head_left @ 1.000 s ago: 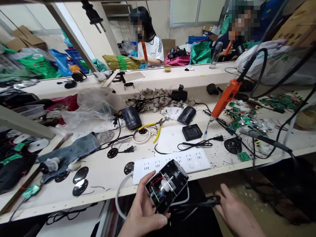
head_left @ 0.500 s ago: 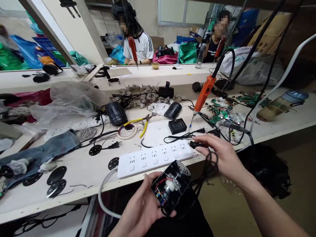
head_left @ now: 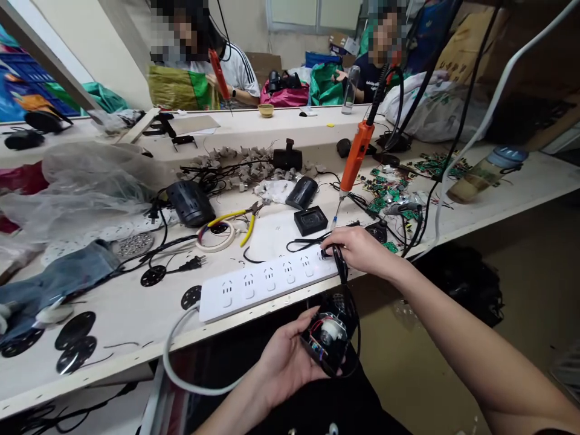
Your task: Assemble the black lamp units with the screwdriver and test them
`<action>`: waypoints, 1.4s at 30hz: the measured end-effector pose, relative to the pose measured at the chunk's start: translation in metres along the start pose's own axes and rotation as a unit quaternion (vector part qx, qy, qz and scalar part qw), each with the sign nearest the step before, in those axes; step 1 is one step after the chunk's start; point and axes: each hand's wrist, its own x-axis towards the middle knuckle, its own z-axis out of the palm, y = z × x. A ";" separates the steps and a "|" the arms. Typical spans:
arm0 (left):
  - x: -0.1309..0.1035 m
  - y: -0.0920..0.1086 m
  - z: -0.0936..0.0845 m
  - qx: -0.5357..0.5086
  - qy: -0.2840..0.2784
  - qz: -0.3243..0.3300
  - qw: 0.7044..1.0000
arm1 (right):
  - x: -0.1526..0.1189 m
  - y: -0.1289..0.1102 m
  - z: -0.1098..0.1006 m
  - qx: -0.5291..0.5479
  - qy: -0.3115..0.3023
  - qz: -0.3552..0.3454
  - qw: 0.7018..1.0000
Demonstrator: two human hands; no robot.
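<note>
My left hand is closed around an opened black device, whose housing shows a white motor part and red and blue wires inside. Just below the bench edge, it is held in front of my lap. My right hand grips a black power plug at the rightmost socket of a white power strip. How far the plug is in cannot be seen, since my fingers cover part of it. A black cord hangs from that hand down to the device.
An orange electric screwdriver hangs behind my right hand. Yellow-handled pliers, a tape roll, a black block and black housings lie beyond the strip. Green circuit boards and a bottle are right. Two people sit opposite.
My right hand has brought the plug from beside the strip onto its end socket. The device in my left hand has tilted and lowered slightly. The view has shifted right.
</note>
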 end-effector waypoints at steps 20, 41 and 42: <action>0.039 -0.011 0.009 0.040 0.049 -0.105 0.992 | 0.006 0.005 0.017 -0.060 -0.059 -0.050 0.995; 0.036 -0.012 0.016 0.053 0.139 -0.081 0.986 | 0.019 -0.018 -0.010 -0.059 -0.169 0.054 0.982; 0.036 -0.012 0.016 0.053 0.141 -0.081 0.985 | 0.020 -0.018 -0.011 -0.061 -0.172 0.055 0.982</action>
